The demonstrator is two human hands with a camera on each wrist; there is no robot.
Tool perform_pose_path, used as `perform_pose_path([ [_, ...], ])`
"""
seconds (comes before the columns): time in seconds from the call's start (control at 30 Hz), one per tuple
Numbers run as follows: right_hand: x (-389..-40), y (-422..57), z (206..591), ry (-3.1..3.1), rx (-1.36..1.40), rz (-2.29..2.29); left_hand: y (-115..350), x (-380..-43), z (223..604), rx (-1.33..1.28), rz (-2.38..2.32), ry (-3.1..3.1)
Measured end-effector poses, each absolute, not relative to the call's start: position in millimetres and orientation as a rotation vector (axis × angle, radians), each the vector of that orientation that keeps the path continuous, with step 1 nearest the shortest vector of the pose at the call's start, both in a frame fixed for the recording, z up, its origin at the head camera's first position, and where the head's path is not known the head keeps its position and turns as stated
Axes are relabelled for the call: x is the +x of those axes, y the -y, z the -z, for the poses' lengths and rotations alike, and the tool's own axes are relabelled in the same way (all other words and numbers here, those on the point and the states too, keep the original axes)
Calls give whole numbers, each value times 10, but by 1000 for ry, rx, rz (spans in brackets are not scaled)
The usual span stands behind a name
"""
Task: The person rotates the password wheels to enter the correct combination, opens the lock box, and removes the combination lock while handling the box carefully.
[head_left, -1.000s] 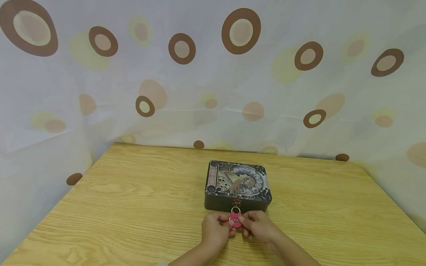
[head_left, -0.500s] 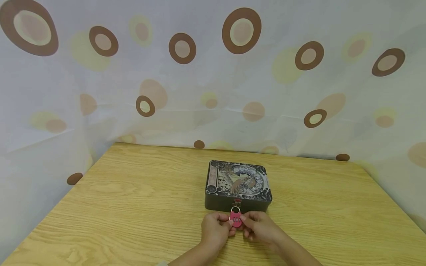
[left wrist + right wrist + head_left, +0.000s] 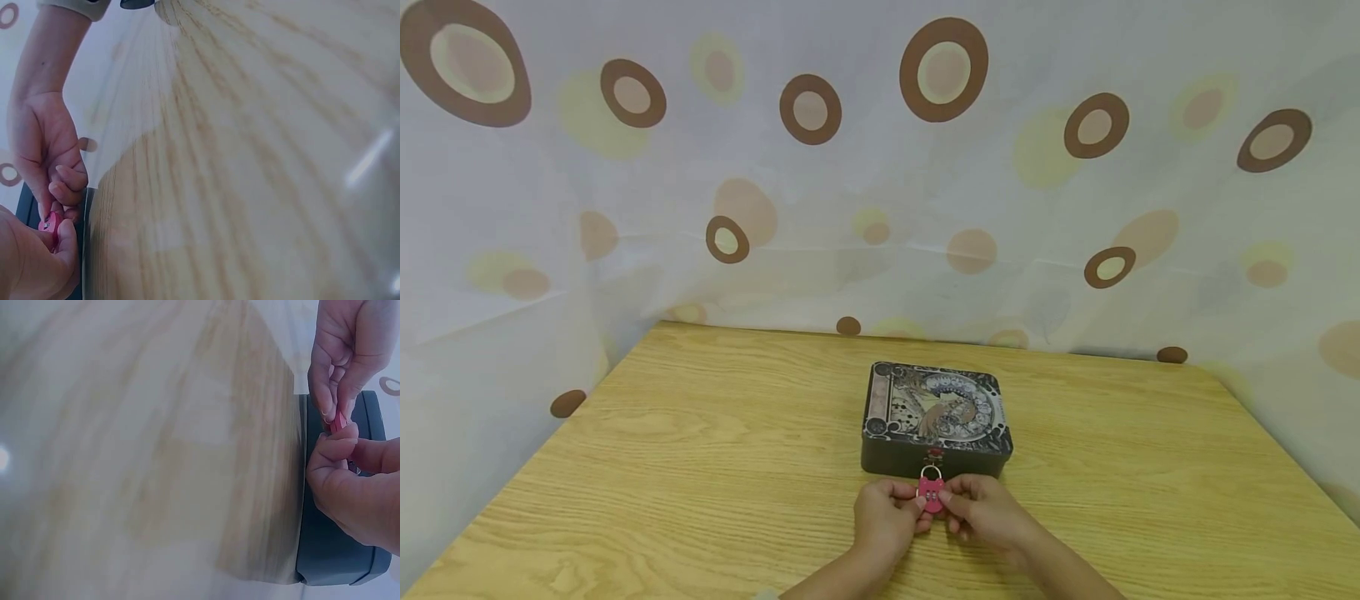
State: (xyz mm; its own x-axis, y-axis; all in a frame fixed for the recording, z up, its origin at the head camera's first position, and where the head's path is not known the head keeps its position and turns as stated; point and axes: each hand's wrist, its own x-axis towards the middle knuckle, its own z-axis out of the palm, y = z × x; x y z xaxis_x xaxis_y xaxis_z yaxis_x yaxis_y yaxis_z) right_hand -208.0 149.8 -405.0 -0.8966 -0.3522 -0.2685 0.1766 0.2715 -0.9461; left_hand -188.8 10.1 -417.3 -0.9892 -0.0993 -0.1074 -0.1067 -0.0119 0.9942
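A pink combination padlock (image 3: 931, 495) with small ear-like bumps is at the front of a dark, patterned tin box (image 3: 936, 408). Its silver shackle (image 3: 931, 472) stands up at the box's metal clasp (image 3: 933, 457); whether it is locked cannot be made out. The left hand (image 3: 883, 521) pinches the padlock's left side between thumb and fingers. From the other side the right hand (image 3: 988, 512) grips it, thumb over the right end of the number dials. In the right wrist view, fingers of both hands hide most of the padlock (image 3: 339, 422).
The box rests on a wood-grain table (image 3: 715, 450), its lid down. Behind and to the left hangs a pale sheet (image 3: 865, 167) printed with brown and yellow circles.
The right thumb shifted right, uncovering more of the dials, then came back left over the right-hand dial. The left hand, padlock and box stay in place.
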Motion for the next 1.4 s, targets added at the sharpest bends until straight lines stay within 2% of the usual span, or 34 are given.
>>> perform_pose_path([
  [0.67,-2092,-1470,4035,-2170,-140,1581,-109,-1927,4316,-189,-2262,-2203],
  [1.4,-2091,-1506,4048,-2144,-148,1602,-93,-1871,4146,-257,-2177,-2203],
])
